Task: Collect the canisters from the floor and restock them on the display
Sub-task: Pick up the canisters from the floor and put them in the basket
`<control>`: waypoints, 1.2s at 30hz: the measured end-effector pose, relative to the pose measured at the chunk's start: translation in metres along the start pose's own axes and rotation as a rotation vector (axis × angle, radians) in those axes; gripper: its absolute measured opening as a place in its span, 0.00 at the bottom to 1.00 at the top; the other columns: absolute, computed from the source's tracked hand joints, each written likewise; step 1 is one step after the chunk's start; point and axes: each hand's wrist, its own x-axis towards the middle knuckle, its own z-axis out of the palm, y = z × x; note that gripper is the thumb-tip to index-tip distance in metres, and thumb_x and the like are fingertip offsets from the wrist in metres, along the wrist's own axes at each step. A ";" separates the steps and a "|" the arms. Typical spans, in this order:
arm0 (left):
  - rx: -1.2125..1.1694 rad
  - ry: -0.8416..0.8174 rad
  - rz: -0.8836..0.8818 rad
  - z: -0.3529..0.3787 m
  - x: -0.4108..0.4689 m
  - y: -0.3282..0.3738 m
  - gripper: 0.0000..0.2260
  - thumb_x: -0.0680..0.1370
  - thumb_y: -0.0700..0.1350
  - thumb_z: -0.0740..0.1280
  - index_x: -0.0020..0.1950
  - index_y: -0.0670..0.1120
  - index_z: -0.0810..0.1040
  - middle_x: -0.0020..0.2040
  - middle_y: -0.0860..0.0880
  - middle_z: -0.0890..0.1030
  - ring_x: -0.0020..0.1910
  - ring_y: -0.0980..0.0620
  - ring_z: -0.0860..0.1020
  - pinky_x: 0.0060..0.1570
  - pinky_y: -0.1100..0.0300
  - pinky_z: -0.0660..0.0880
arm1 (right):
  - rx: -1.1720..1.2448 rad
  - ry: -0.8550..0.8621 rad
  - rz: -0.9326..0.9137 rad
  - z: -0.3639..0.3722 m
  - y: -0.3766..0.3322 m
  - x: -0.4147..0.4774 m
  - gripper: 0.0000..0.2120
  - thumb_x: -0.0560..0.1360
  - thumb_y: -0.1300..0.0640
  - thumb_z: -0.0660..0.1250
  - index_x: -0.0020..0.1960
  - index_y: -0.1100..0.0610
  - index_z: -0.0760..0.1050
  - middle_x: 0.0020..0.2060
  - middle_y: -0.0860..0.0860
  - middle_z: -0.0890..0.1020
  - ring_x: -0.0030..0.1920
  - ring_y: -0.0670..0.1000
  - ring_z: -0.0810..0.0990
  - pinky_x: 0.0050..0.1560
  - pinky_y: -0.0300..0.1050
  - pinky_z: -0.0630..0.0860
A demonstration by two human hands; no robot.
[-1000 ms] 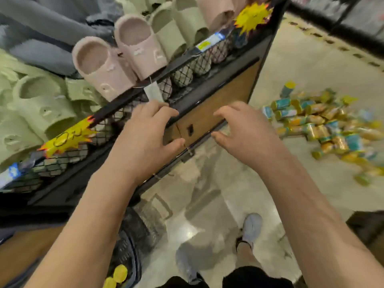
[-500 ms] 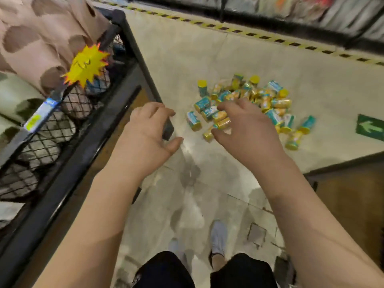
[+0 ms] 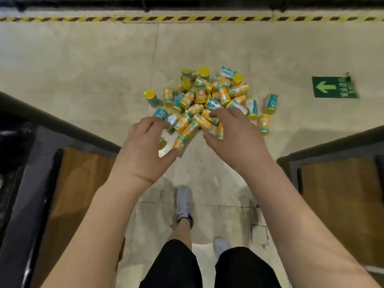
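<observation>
Down nearest the camera, on the near side of the pile of canisters (image 3: 199,96), are black shorts (image 3: 172,267) and two pale shoes (image 3: 184,202) on the tiled floor (image 3: 83,69). Both bare forearms stretch toward the pile. The left hand (image 3: 143,150) sits at the pile's near-left edge and the right hand (image 3: 239,140) at its near-right edge. Each has loosely curled fingers and a spread thumb, and each is empty, grasping nothing. Both overlap the closest canisters in view; whether they touch them cannot be told.

The yellow-and-teal canisters lie jumbled on the floor, most on their sides, a few upright with yellow lids up; one stands apart on the pile's left side.

A wood-panelled unit (image 3: 79,183) flanks the pile's near left, another (image 3: 340,194) its near right. A green arrow sign (image 3: 333,87) lies well to the pile's right. Beyond the pile runs a yellow-and-black striped tape (image 3: 187,18).
</observation>
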 end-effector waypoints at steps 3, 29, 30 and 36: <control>-0.013 -0.050 0.036 0.019 0.045 -0.015 0.26 0.72 0.54 0.71 0.67 0.45 0.77 0.65 0.46 0.75 0.63 0.40 0.73 0.61 0.54 0.68 | 0.030 0.065 0.072 0.018 0.016 0.045 0.21 0.76 0.50 0.71 0.68 0.51 0.76 0.60 0.53 0.76 0.60 0.58 0.77 0.53 0.54 0.77; 0.157 -0.499 0.071 0.335 0.341 -0.094 0.34 0.67 0.65 0.61 0.64 0.44 0.77 0.63 0.43 0.75 0.63 0.38 0.73 0.62 0.42 0.72 | -0.182 -0.416 0.444 0.242 0.294 0.287 0.23 0.77 0.48 0.68 0.70 0.53 0.69 0.64 0.56 0.71 0.64 0.59 0.73 0.56 0.52 0.71; 0.171 -0.524 0.075 0.346 0.348 -0.097 0.31 0.70 0.62 0.66 0.66 0.45 0.76 0.65 0.43 0.74 0.65 0.39 0.72 0.65 0.44 0.70 | -0.201 -0.430 0.446 0.254 0.304 0.291 0.24 0.77 0.47 0.68 0.70 0.52 0.69 0.64 0.56 0.71 0.65 0.59 0.73 0.57 0.52 0.71; 0.246 -0.583 0.126 0.414 0.385 -0.119 0.30 0.75 0.54 0.73 0.74 0.48 0.69 0.73 0.46 0.66 0.71 0.42 0.64 0.67 0.46 0.69 | -0.302 -0.508 0.501 0.322 0.362 0.301 0.25 0.77 0.41 0.67 0.68 0.52 0.69 0.61 0.54 0.74 0.61 0.56 0.76 0.51 0.49 0.69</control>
